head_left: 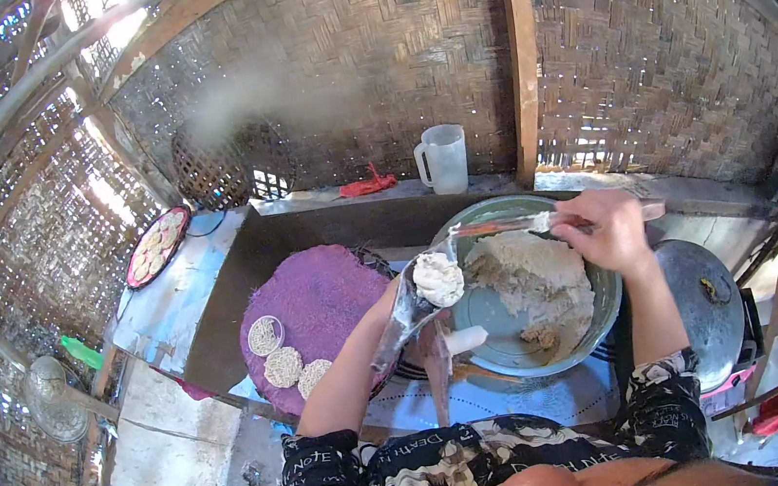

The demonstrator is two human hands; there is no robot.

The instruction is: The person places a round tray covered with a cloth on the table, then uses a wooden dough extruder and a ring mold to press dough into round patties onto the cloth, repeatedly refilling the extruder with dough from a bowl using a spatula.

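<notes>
My left hand (389,304) is wrapped round a grey, metal-looking holder (398,325), smeared with white. A lump of pale dough (439,279) sits at its open end. Just below, a wooden piece (437,374) has a white cylinder (466,339) sticking out sideways; whether it joins the holder I cannot tell. My right hand (606,226) is closed on a flat wooden stick (505,226) with white residue, held level over a large green basin (616,321). Inside the basin, a big mass of pale dough (545,272) lies against the far and right side.
At left, a round purple mat (311,288) bears several coiled noodle-like discs (283,367). A plate of pale rounds (158,246) stands at the far left. A white jug (445,159) and red plastic (368,183) sit on the back ledge. A dark lidded pot (701,300) is at right.
</notes>
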